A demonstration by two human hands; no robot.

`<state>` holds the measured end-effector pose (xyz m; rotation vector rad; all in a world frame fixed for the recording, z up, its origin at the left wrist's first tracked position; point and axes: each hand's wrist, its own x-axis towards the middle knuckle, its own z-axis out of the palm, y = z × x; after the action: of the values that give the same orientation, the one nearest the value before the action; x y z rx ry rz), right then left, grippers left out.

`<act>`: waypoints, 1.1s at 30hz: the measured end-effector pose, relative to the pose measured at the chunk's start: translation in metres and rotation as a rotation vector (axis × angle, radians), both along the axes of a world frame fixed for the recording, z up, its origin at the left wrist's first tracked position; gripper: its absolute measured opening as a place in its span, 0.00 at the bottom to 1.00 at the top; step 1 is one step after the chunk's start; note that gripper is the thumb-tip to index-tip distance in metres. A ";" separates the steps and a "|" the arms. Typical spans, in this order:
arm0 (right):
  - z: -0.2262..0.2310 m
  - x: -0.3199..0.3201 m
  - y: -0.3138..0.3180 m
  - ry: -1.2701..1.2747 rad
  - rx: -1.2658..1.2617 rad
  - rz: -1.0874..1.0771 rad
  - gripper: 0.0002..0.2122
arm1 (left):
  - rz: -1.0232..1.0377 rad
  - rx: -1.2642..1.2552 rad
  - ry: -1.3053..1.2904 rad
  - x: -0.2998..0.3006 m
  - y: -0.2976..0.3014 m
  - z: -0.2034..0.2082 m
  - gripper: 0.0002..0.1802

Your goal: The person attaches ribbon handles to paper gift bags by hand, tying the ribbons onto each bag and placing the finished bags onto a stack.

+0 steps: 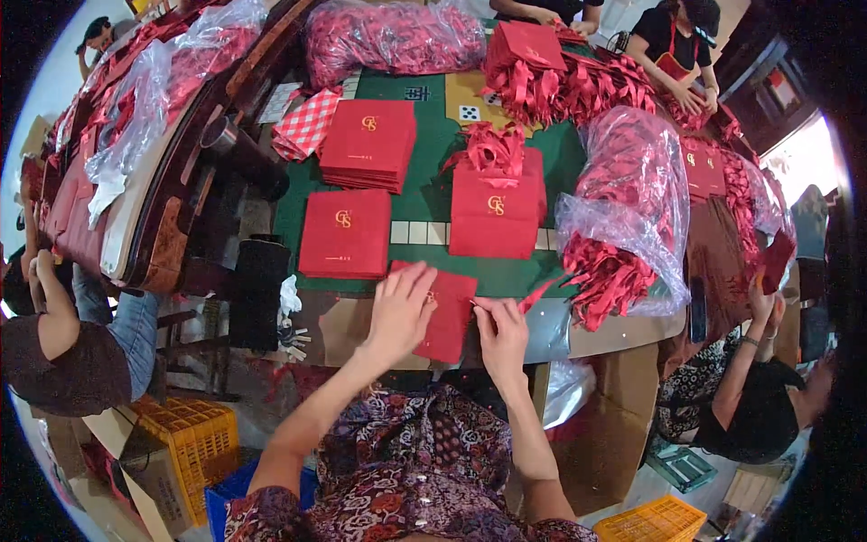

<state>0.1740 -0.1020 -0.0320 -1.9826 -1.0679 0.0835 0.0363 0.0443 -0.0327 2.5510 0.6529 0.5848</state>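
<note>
A small flat red paper bag (449, 325) with gold print lies at the table's front edge before me. My left hand (402, 312) rests over its left side with the fingers stretched out. At the bag's right edge my right hand (501, 332) pinches the end of a red ribbon (539, 294); the tail of the ribbon trails to the upper right. Just beyond are a stack of red bags (346, 244) on the left and red bags with ribbon handles (497, 221) on the right. Farther back stands another stack of red bags (368, 140).
A clear plastic sack of red ribbons (632, 181) stands at the right, a second sack (397, 36) at the back. A dark cup (221, 135) and red-checked cloth (307, 122) are at the left. Co-workers sit around the green table (424, 95). Yellow crates (194, 447) stand below.
</note>
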 end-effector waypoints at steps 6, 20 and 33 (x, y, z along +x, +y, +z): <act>0.000 -0.007 0.011 0.075 0.058 -0.013 0.06 | -0.077 0.087 0.142 0.014 0.011 0.002 0.33; 0.004 -0.012 0.015 0.135 0.002 -0.081 0.05 | -0.055 -0.150 -0.015 0.018 -0.004 0.015 0.25; 0.028 -0.002 0.016 0.357 -0.065 -0.033 0.06 | -0.008 -0.047 -0.037 0.016 -0.021 0.029 0.22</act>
<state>0.1717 -0.0859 -0.0040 -1.9488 -0.8082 0.4428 0.0528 0.0236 -0.0032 2.4922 0.6358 0.6055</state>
